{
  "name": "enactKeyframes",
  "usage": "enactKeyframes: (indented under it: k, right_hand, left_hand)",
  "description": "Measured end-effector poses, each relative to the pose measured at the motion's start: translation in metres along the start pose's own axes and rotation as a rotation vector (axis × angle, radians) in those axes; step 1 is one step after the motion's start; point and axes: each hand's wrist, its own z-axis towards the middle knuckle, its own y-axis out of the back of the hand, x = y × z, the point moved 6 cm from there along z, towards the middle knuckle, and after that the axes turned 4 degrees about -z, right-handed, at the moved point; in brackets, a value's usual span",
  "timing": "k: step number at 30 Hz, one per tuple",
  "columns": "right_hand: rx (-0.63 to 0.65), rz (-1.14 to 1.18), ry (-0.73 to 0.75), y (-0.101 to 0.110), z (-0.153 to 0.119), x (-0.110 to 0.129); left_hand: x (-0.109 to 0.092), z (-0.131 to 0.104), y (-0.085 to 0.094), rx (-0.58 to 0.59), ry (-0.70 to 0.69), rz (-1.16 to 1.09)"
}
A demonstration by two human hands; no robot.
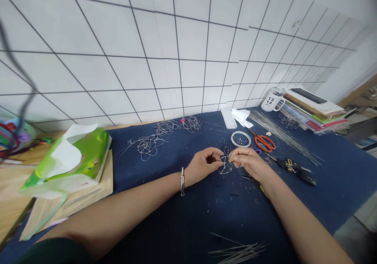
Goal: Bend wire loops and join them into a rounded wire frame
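A small piece of bent, looped wire [226,168] is held between my two hands, just above the dark blue cloth. My left hand [207,162], with a silver bangle at the wrist, pinches its left side between thumb and forefinger. My right hand [246,161] closes its fingertips on the right side of the same wire piece. Thin loops stick out beyond the fingers at the far side. Beneath my right wrist a tool with a yellow handle [264,191] is partly hidden. A round white dish [240,133] of small beads lies just beyond my right hand.
Orange-handled scissors [265,142] and black-handled cutters [294,169] lie to the right, near long straight wires [282,134]. Coiled wire bundles [147,146] lie along the wall. Loose wires [238,253] are in front, a tissue pack [97,154] left, a mug [269,102] and papers at back right.
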Motion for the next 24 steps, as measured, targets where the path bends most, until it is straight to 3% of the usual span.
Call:
enactKeyframes:
  k: [13, 24]
  right_hand:
    - [-0.011, -0.009, -0.027, -0.001, 0.003, -0.009]
    - [-0.032, -0.042, -0.031, -0.001, -0.001, 0.003]
  left_hand:
    - [0.007, 0.000, 0.001, -0.030, -0.003, 0.073]
    - [0.007, 0.001, 0.011, -0.123, 0.037, 0.033]
